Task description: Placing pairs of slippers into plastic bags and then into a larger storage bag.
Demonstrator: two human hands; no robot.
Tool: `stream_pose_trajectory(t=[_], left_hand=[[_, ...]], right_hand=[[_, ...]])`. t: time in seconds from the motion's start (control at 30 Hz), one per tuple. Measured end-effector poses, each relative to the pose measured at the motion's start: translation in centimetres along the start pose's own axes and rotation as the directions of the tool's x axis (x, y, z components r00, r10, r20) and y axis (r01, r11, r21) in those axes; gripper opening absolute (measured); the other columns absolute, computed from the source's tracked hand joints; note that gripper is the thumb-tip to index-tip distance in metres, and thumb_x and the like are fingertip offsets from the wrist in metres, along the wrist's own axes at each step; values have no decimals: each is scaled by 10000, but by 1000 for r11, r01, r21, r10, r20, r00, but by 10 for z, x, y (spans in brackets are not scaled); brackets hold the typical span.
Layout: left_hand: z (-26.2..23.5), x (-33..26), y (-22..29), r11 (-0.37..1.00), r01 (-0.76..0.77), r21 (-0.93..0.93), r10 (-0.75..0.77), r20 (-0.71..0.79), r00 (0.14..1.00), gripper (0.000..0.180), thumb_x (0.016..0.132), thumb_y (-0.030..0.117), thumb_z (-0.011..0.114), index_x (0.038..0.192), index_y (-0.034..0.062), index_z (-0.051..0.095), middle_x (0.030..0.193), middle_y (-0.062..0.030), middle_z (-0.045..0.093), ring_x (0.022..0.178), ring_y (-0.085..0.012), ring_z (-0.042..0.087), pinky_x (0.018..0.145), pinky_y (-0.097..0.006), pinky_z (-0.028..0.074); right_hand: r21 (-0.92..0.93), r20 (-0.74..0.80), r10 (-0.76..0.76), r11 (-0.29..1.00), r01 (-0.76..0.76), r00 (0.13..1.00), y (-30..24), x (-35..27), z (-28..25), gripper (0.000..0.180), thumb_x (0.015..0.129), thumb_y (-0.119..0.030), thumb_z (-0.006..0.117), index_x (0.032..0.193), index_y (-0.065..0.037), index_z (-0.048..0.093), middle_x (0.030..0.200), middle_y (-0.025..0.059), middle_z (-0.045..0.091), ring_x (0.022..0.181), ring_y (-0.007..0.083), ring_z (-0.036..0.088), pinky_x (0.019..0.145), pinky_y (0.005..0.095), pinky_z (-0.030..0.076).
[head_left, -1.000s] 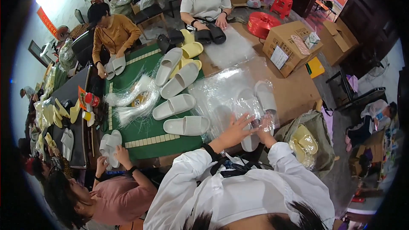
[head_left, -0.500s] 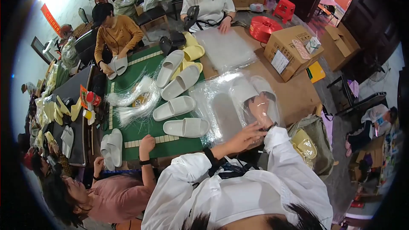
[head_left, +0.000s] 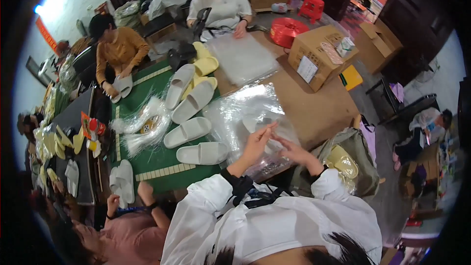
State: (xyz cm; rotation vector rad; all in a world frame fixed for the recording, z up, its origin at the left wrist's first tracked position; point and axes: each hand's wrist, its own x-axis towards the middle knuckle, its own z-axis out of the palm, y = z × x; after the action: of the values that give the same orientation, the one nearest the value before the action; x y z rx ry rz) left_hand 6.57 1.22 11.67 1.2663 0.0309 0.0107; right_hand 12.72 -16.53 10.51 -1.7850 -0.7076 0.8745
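My left hand [head_left: 257, 145] and my right hand [head_left: 298, 155] come together above a clear plastic bag [head_left: 252, 100] lying on the table. The left fingers are bunched, pointing up and to the right; what is between them, if anything, I cannot make out. On the right hand, the fingers are stretched toward the left fingertips. Glossy film shows beneath both hands, and a pale slipper shape [head_left: 251, 123] shows faintly through it, partly hidden. Closest to the left hand lies a light grey slipper [head_left: 201, 153], with another grey slipper [head_left: 187, 132] behind it.
More grey and yellow slippers [head_left: 205, 65] lie farther back, beside white strands [head_left: 140, 125] on the green tabletop. A stack of clear bags [head_left: 241, 55] and a cardboard box [head_left: 320, 59] stand beyond. A sack [head_left: 360, 167] with bagged yellow slippers is at right. Three co-workers sit around.
My right hand has come out of the clear bag that held two pale slippers, and both hands now meet at the fingertips. The view has shifted, moving the table leftward in the picture.
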Motion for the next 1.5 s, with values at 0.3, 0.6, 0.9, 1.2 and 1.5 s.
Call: stream_pose_trajectory(t=[0.3, 0.6, 0.9, 1.2, 1.5], left_hand=[[67, -2, 25, 334, -537, 774, 293, 457, 840, 485, 826, 132, 508, 1294, 117, 379, 1328, -178, 348, 1272, -353, 240, 1031, -439, 179], [-30, -11, -104, 22, -87, 996, -220, 90, 971, 540, 805, 330, 532, 1294, 172, 366, 1347, -147, 320, 1243, -374, 270, 968, -577, 218], [-77, -64, -164, -162, 79, 984, -312, -127, 942, 431, 784, 272, 545, 1195, 155, 488, 1334, -137, 318, 1212, -343, 305, 944, -562, 256], [-69, -59, -145, -96, 318, 943, 65, -313, 947, 457, 769, 211, 485, 1217, 123, 472, 1344, -185, 295, 1228, -378, 278, 996, -502, 221], [-137, -60, -83, 358, 840, 408, -140, -866, 480, 820, 692, 135, 640, 1357, 84, 162, 1301, -290, 282, 1199, -404, 331, 995, -478, 239]], right_hand=[[-678, -335, -241, 733, -55, 911, -19, -10, -32, 368, 825, -191, 483, 1182, -101, 493, 1164, 116, 532, 1035, 307, 515, 874, 369, 404], [-724, -555, -645, 686, 78, 525, -39, 28, -159, 192, 820, -146, 530, 946, -11, 584, 1005, 147, 584, 955, 322, 522, 824, 364, 410], [-719, -24, 568, 562, -409, 823, 50, -4, -85, 480, 802, -449, 515, 933, 2, 613, 915, 206, 610, 856, 374, 567, 759, 424, 443], [-630, -302, 280, 658, -412, 911, 114, 119, -53, 469, 754, -352, 552, 1060, 4, 544, 1032, 214, 573, 962, 346, 551, 824, 418, 443], [-762, -415, 198, 458, -458, 888, 177, 129, -47, 548, 693, -328, 645, 1119, -37, 461, 1152, 174, 458, 1042, 356, 478, 838, 465, 421]])
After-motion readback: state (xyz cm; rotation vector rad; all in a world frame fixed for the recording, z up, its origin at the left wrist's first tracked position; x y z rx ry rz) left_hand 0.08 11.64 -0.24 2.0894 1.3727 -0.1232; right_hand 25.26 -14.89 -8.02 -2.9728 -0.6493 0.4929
